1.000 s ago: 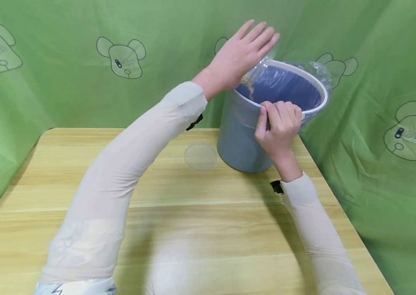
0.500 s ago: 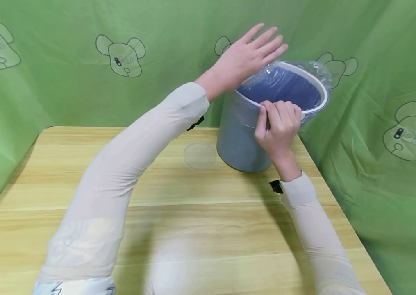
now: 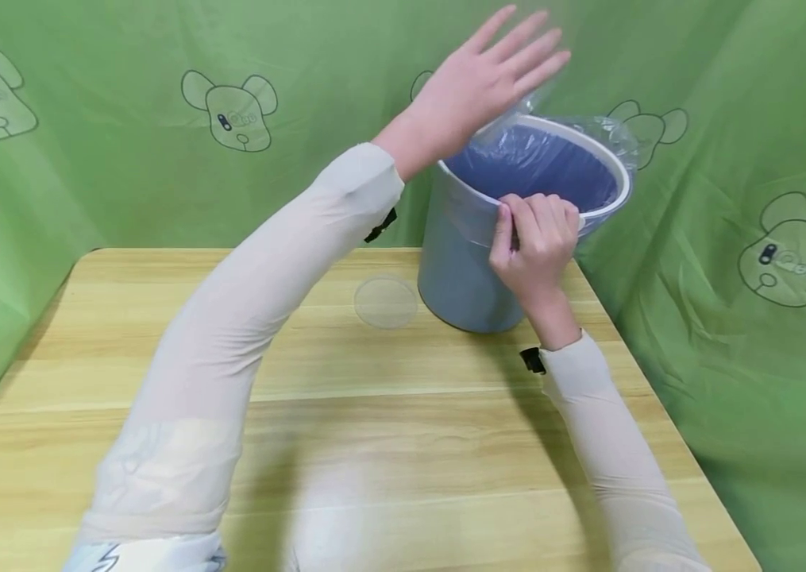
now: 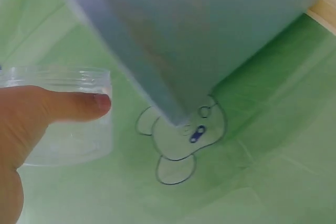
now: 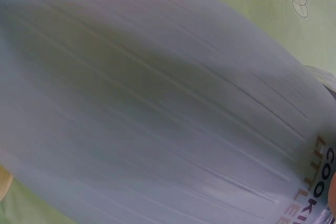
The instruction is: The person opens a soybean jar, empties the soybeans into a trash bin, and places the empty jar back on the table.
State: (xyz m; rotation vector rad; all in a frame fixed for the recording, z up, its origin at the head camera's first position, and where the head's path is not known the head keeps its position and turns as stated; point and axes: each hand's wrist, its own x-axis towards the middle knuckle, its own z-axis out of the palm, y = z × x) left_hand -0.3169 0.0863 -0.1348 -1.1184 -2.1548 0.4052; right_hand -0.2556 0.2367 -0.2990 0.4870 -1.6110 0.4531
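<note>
Above the far left side of a grey-blue trash bin [image 3: 463, 262], my left hand [image 3: 470, 99] holds a clear plastic jar. In the left wrist view the thumb lies along the side of the jar [image 4: 73, 140], whose threaded mouth shows. No contents are visible in it there, and the other fingers are hidden. My right hand [image 3: 541, 242] grips the bin's near rim, fingers curled over the edge. The bin tilts on the table, with a thin clear bag [image 3: 606, 135] lining it and spilling over its white ring. Its ribbed grey wall [image 5: 157, 108] fills most of the right wrist view.
A clear round disc, like a lid [image 3: 386, 302], lies on the wooden table [image 3: 374, 445] left of the bin's foot. Green cloth [image 3: 109, 159] with bear-head drawings hangs behind and at both sides. The bin stands near the table's back right corner.
A second ago, pale brown bits were falling from the jar into the bin; none show falling now. My left hand dipped slightly rightward, then rose. The right hand keeps its grip.
</note>
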